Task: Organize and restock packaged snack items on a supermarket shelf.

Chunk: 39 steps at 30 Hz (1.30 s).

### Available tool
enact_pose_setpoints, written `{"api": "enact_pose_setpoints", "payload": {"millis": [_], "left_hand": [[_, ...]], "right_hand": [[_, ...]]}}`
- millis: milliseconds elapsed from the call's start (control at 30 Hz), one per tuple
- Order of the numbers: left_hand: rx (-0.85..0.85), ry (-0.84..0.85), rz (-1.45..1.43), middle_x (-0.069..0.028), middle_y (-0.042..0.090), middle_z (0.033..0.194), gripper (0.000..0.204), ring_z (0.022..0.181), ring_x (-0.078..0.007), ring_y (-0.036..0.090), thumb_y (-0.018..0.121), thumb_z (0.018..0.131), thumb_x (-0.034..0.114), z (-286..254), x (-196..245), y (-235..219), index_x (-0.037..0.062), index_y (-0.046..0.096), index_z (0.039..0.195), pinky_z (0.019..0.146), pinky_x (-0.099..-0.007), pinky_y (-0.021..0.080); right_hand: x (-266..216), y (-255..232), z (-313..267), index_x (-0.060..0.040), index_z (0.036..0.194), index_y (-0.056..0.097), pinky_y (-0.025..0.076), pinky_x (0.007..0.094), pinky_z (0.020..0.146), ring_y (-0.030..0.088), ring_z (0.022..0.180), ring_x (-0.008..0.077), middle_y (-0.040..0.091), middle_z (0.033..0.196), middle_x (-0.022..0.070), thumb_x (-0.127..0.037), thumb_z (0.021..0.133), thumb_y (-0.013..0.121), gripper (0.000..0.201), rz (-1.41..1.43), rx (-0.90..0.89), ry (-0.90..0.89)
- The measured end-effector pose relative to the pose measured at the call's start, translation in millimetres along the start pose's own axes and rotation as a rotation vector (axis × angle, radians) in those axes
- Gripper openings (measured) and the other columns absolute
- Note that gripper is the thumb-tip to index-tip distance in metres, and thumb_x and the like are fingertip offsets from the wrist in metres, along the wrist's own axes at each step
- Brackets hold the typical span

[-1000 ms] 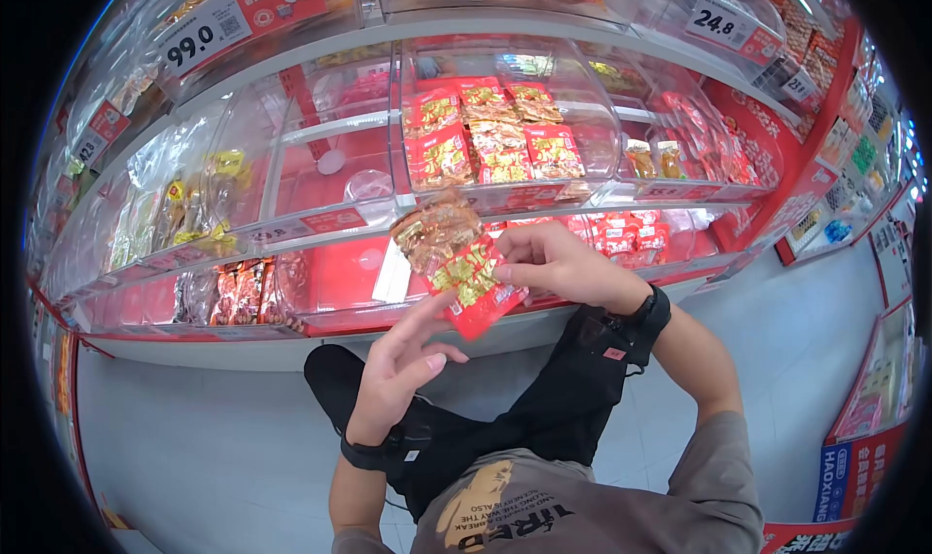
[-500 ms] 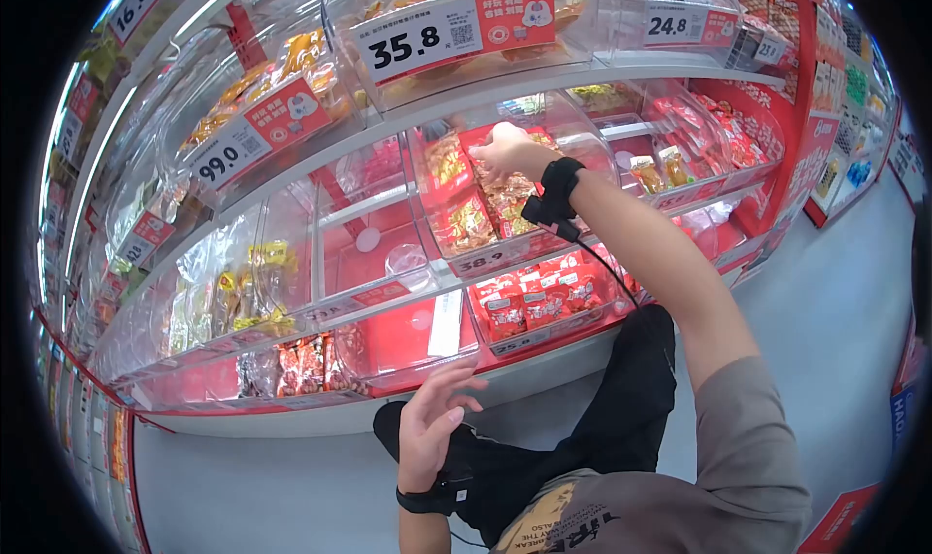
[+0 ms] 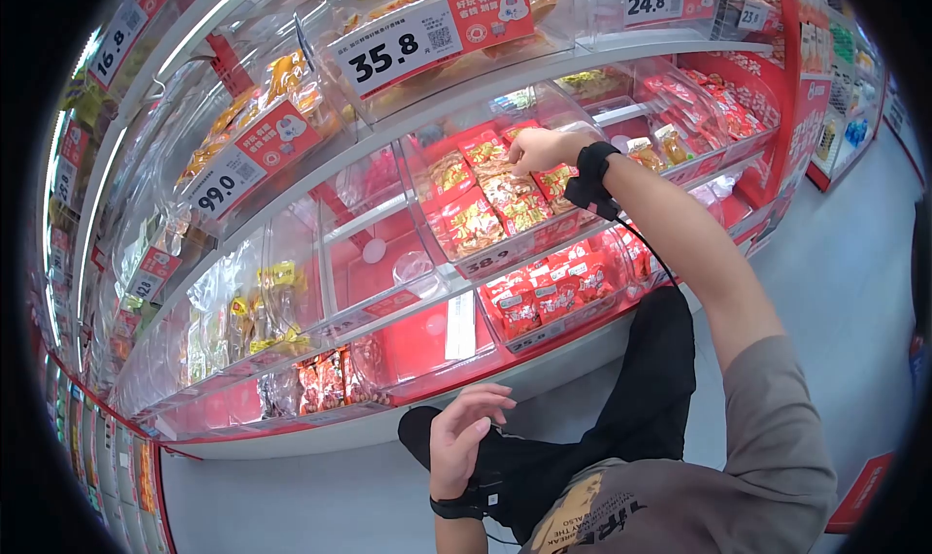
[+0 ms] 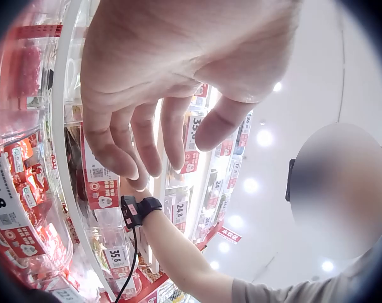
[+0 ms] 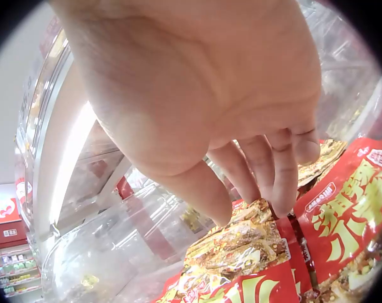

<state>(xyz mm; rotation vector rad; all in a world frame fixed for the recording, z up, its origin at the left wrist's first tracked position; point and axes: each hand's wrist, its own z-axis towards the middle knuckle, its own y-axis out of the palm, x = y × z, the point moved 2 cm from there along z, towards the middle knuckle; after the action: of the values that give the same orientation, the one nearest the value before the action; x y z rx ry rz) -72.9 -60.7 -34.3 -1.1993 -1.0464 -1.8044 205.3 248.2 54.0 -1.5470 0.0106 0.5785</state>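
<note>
My right hand [image 3: 544,151] reaches into a clear bin on the middle shelf, among red-and-gold snack packets [image 3: 471,224] lying in rows. In the right wrist view, thumb and fingertips pinch the upper edge of one snack packet [image 5: 241,243], whose clear window shows brown, spicy-looking pieces. Another red packet [image 5: 345,208] lies right beside it. My left hand [image 3: 466,437] hovers over my knee, below the shelf front, its fingers loosely bent. Nothing lies between those fingers in the left wrist view, where the hand [image 4: 178,76] fills the top.
Below the bin sits a tray of smaller red packets [image 3: 553,292]. A bin to the left holds a round clear lid [image 3: 416,270]. Overhead, an upper shelf carries a large 35.8 price card [image 3: 388,54]. A white strip [image 3: 460,326] lies on the low red shelf.
A second ago, both hands were at a snack packet in front of the shelf. My right hand then went into the bin and has shifted slightly right there; my left hand stays low.
</note>
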Motion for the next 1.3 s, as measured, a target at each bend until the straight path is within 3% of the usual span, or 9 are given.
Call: {"api": "enact_pose_setpoints", "payload": {"millis": [267, 367, 400, 467, 567, 867, 900, 1033, 1300], "left_hand": [[-0.015, 0.009, -0.040, -0.0188, 0.059, 0.104, 0.025, 0.094, -0.0241, 0.058, 0.055, 0.081, 0.009, -10.3, 1.8, -4.3, -0.0078, 0.060, 0.099, 0.079, -0.0316, 0.045], [-0.048, 0.000, -0.035, -0.0182, 0.060, 0.101, 0.024, 0.092, -0.0234, 0.058, 0.055, 0.081, 0.009, -8.5, -2.6, -3.2, -0.0075, 0.060, 0.097, 0.079, -0.0308, 0.044], [-0.056, -0.006, -0.038, -0.0180, 0.060, 0.101, 0.024, 0.092, -0.0231, 0.058, 0.055, 0.081, 0.009, -7.2, -3.2, -1.8, -0.0074, 0.060, 0.097, 0.079, -0.0306, 0.044], [-0.074, -0.014, -0.043, -0.0177, 0.060, 0.100, 0.024, 0.091, -0.0225, 0.058, 0.055, 0.081, 0.010, -5.0, -4.3, 1.1, -0.0071, 0.060, 0.097, 0.079, -0.0303, 0.044], [-0.106, -0.021, -0.042, -0.0169, 0.060, 0.100, 0.023, 0.091, -0.0217, 0.058, 0.054, 0.082, 0.009, -2.3, -6.6, 3.8, -0.0067, 0.060, 0.097, 0.079, -0.0301, 0.044], [-0.104, -0.042, -0.042, -0.0163, 0.061, 0.099, 0.021, 0.090, -0.0210, 0.059, 0.055, 0.082, 0.009, -1.2, -10.4, 4.2, -0.0062, 0.061, 0.096, 0.078, -0.0298, 0.044], [-0.106, -0.041, -0.038, -0.0163, 0.061, 0.098, 0.021, 0.090, -0.0210, 0.059, 0.055, 0.082, 0.009, -1.2, -10.2, 4.2, -0.0063, 0.061, 0.096, 0.078, -0.0299, 0.044], [-0.103, -0.044, -0.021, -0.0166, 0.061, 0.098, 0.021, 0.090, -0.0214, 0.059, 0.055, 0.083, 0.009, -2.3, -10.5, 2.8, -0.0064, 0.061, 0.096, 0.078, -0.0300, 0.044], [-0.092, -0.062, -0.025, -0.0169, 0.061, 0.096, 0.021, 0.089, -0.0227, 0.059, 0.054, 0.081, 0.008, 0.2, -11.9, 0.5, -0.0070, 0.060, 0.095, 0.077, -0.0305, 0.044]], "right_hand": [[-13.4, -25.1, -16.7, 0.0013, 0.080, 0.060, 0.043, 0.0262, 0.048, 0.058, 0.059, 0.0137, 0.060, 0.070, 0.0068, -0.013, 0.077, 0.065, 0.015, 0.438, -0.105, -0.059], [-7.1, -38.8, -25.9, 0.0024, 0.082, 0.057, 0.042, 0.0222, 0.044, 0.062, 0.060, 0.0158, 0.057, 0.070, 0.0069, -0.009, 0.079, 0.061, 0.012, 0.977, 0.139, -0.098], [-7.6, -41.9, -25.8, 0.0030, 0.083, 0.056, 0.046, 0.0238, 0.048, 0.065, 0.065, 0.0175, 0.057, 0.073, 0.0074, -0.008, 0.080, 0.060, 0.013, 0.669, 0.305, -0.329], [-11.4, -41.7, -39.6, 0.0049, 0.088, 0.058, 0.048, 0.0253, 0.053, 0.065, 0.070, 0.0183, 0.058, 0.077, 0.0093, -0.008, 0.080, 0.059, 0.015, 1.122, 0.508, 0.011], [-17.7, -43.8, -50.6, 0.0074, 0.094, 0.060, 0.051, 0.0260, 0.059, 0.065, 0.074, 0.0190, 0.060, 0.083, 0.0126, -0.006, 0.081, 0.057, 0.019, 1.255, 0.592, 0.073], [8.0, -23.5, -11.2, 0.0072, 0.102, 0.062, 0.052, 0.0358, 0.076, 0.065, 0.087, 0.0275, 0.066, 0.091, 0.0159, -0.016, 0.075, 0.066, 0.036, 0.830, 0.804, 0.047], [4.5, -20.7, -10.9, 0.0072, 0.104, 0.061, 0.048, 0.0371, 0.081, 0.062, 0.094, 0.0315, 0.065, 0.096, 0.0208, -0.024, 0.072, 0.069, 0.045, 0.772, 0.688, 0.205], [-24.1, -10.6, -38.4, 0.0069, 0.089, 0.063, 0.046, 0.0360, 0.074, 0.060, 0.082, 0.0235, 0.063, 0.081, 0.0158, -0.025, 0.075, 0.065, 0.035, 0.477, 0.308, 0.204], [-24.3, -41.9, -64.3, 0.0013, 0.102, 0.063, 0.049, 0.0243, 0.068, 0.063, 0.077, 0.0123, 0.067, 0.086, 0.0068, -0.015, 0.084, 0.059, 0.025, 0.611, 0.336, -0.085]]}}
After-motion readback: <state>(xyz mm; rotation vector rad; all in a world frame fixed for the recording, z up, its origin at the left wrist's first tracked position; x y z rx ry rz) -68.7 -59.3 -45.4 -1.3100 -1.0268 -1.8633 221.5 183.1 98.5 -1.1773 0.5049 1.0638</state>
